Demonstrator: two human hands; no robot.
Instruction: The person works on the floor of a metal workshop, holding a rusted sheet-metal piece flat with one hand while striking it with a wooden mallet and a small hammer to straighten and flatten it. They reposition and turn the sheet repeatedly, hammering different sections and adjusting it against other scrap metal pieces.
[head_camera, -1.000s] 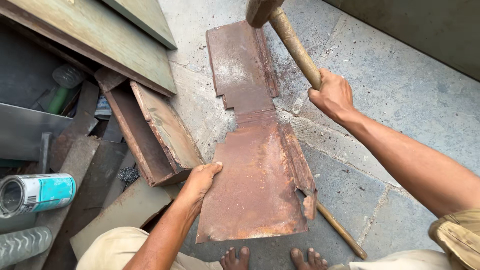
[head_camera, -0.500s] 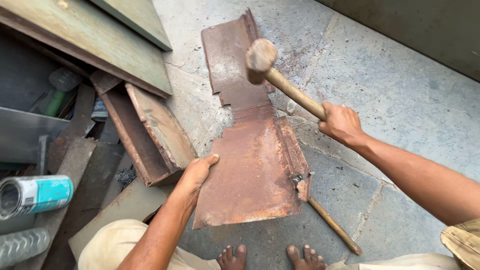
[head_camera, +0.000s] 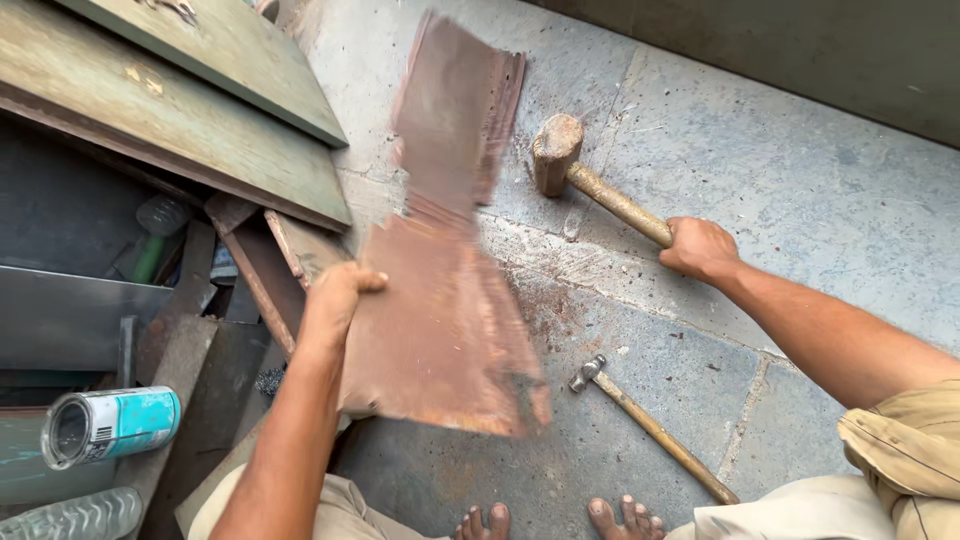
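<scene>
My left hand (head_camera: 338, 298) grips the left edge of a long rusty metal sheet (head_camera: 440, 300), which is lifted off the stone floor and blurred by motion. My right hand (head_camera: 700, 248) holds the wooden handle of a heavy mallet (head_camera: 562, 158), whose head rests on the floor to the right of the sheet. A small ball-peen hammer (head_camera: 640, 420) lies on the floor below the sheet's right corner. My bare toes (head_camera: 550, 520) show at the bottom edge.
Green-painted boards (head_camera: 190, 130) and rusty metal pieces (head_camera: 260, 260) are stacked at the left. A teal and white can (head_camera: 110, 425) lies on its side at lower left above a clear plastic bottle (head_camera: 70, 515). A dark wall (head_camera: 800, 50) runs along the top right.
The mallet came down from its raised swing and now rests on the floor. My left hand went from pressing the sheet flat to gripping and lifting it, uncovering the small hammer.
</scene>
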